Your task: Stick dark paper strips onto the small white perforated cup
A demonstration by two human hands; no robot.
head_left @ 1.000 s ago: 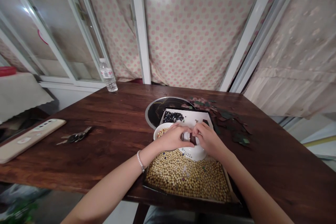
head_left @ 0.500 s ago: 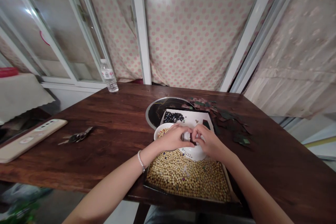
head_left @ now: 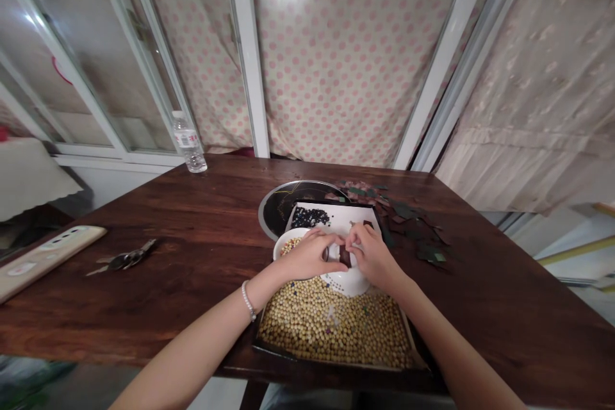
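Observation:
Between my hands is a small dark brown piece (head_left: 344,257), flat and roughly square. My left hand (head_left: 312,256) pinches its left side between thumb and fingers. At its right edge, my right hand (head_left: 369,250) has thumb and fingertips pressed together on it. Just below is a white bowl (head_left: 353,283), partly covered by my hands. Another white bowl (head_left: 280,247) with colored beads stands behind my left hand. Both are in a shallow box (head_left: 288,353) whose near part is full of yellowish beads (head_left: 331,323). Black beads (head_left: 310,216) lie in its far left corner.
A round dark plate (head_left: 276,208) lies behind the box. Green and brown scraps (head_left: 408,210) are scattered to the right. On the left are keys (head_left: 125,259) and a phone (head_left: 52,257). A water bottle (head_left: 190,144) stands at the table's far left edge.
The whole view has shifted slightly, so things sit further left. More of the dark brown piece's flat face shows between my fingers. Both hands stay above the bowl.

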